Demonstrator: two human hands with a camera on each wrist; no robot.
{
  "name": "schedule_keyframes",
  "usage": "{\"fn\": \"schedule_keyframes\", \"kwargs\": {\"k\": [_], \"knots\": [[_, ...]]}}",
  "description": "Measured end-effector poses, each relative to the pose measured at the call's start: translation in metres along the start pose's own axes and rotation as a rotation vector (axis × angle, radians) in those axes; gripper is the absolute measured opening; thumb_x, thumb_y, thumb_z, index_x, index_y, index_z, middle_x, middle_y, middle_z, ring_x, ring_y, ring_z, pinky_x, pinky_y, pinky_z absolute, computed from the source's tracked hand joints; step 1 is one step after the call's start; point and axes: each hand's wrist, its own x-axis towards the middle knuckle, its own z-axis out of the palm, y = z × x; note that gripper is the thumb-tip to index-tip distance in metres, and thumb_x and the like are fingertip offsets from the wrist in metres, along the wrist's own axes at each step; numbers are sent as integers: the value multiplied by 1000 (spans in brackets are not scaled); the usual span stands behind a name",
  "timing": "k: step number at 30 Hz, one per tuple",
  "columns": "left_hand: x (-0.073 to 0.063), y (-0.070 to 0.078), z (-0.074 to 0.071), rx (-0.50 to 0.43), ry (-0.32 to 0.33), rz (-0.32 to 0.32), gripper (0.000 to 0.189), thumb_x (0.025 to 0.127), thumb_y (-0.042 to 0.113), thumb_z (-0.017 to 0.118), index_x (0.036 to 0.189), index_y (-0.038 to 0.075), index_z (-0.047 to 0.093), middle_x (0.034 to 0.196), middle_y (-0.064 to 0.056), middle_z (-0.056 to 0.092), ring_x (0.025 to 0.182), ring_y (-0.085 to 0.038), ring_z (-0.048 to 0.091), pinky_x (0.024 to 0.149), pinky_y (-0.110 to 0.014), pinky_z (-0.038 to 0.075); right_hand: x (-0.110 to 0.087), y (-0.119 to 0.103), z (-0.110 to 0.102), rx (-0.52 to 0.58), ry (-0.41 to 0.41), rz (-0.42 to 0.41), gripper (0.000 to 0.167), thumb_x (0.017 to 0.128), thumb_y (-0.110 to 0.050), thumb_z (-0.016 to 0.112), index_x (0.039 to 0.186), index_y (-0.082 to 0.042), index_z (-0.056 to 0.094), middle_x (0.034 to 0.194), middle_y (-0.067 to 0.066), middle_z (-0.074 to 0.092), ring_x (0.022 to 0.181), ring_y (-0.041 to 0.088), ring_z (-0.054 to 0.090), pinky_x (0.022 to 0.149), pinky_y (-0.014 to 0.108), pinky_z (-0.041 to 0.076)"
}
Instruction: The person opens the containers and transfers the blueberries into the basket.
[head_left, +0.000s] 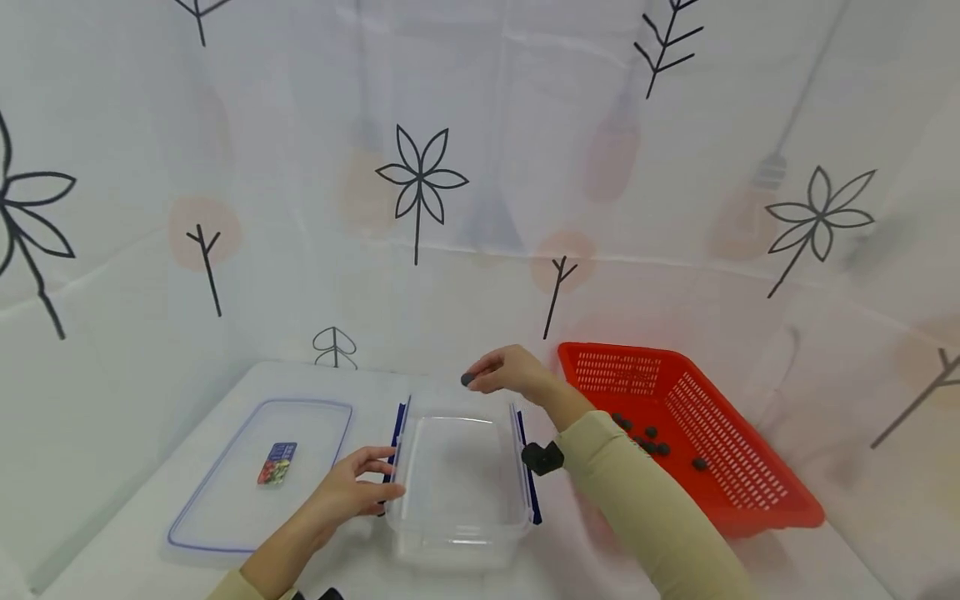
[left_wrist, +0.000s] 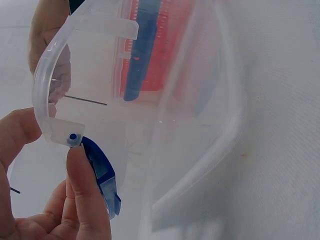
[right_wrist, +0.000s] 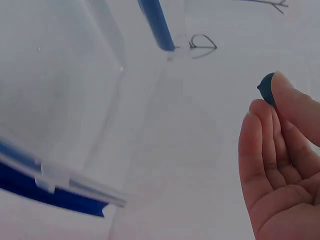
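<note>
A small dark round piece [head_left: 467,379] with a tiny pointed tip is pinched between the thumb and fingertips of my right hand [head_left: 512,372], above the far end of a clear plastic container [head_left: 457,533]. The right wrist view shows the same piece [right_wrist: 268,89] at the fingertips. My left hand [head_left: 360,483] grips the container's left rim, thumb on one side and fingers on the other, beside a blue side clip [left_wrist: 100,172]. The container is uncovered, with its blue clips hanging down on both sides. Inside it I see no pieces.
To the right stands a red perforated basket [head_left: 720,400] holding several dark pieces [head_left: 651,432]. A clear lid [head_left: 225,500] with a blue edge and a colourful label [head_left: 277,463] lies at the left. A patterned sheet [head_left: 480,208] hangs behind the white table.
</note>
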Motion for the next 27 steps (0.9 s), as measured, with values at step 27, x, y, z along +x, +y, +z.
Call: {"fn": "schedule_keyframes", "kwargs": {"k": [27], "knots": [[2, -4, 0, 10, 17, -6, 62, 73, 12, 79, 128, 4, 51, 108, -10, 56, 83, -20, 57, 69, -36, 55, -101, 106, -150, -76, 311, 183, 52, 90, -26, 64, 128, 6, 49, 124, 21, 53, 105, 33, 56, 94, 48, 42]]}}
